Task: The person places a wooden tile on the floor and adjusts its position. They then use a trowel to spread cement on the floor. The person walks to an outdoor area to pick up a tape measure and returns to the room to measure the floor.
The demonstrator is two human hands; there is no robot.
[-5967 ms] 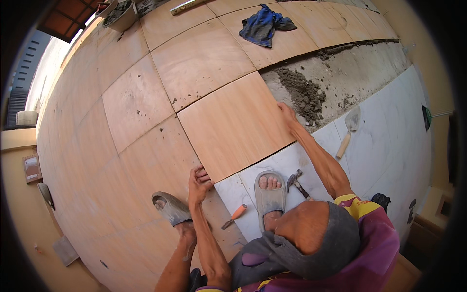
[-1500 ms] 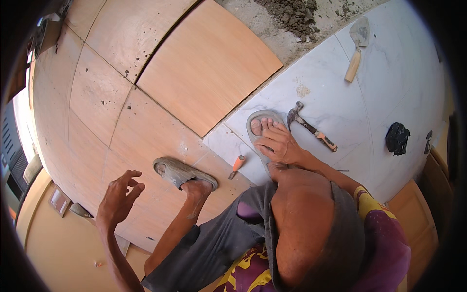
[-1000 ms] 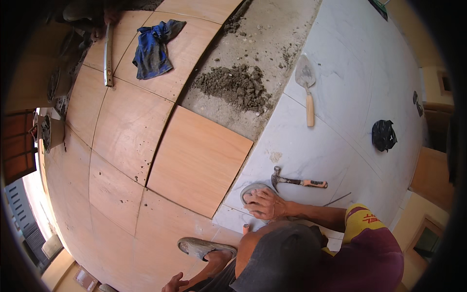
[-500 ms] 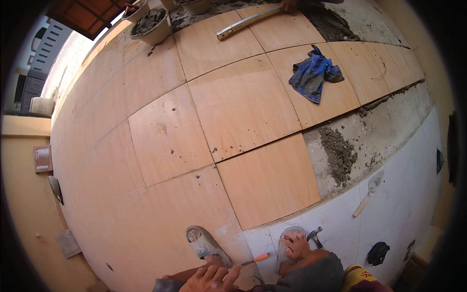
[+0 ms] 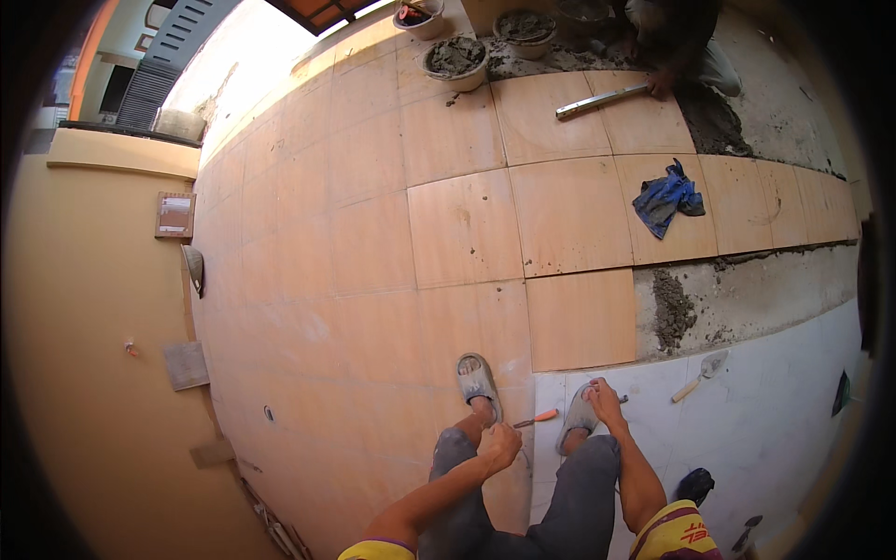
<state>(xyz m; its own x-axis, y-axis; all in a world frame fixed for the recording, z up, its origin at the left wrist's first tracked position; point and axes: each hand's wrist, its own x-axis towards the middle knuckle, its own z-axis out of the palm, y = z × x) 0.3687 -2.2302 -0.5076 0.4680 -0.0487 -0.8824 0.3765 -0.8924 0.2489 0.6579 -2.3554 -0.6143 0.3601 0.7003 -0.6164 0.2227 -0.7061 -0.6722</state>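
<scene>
A left hand [image 5: 501, 446] and a right hand [image 5: 605, 404], low in the frame, near two grey rubber sandals [image 5: 477, 378].
The left hand is curled below the left sandal; the right hand bends over the right one; I cannot tell if either holds anything — too small to see; an orange-handled metal tool [image 5: 546, 415] lies between the sandals; a square tan tile [image 5: 581, 319] lies right of the middle.

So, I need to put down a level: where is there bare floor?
The white marbled tiles between the trowel and black bag are bare; the wood-look tiles between the left sandal and grey slab largely so. It's crowded around the right sandal, with the orange-handled tool and right hand there.
</scene>
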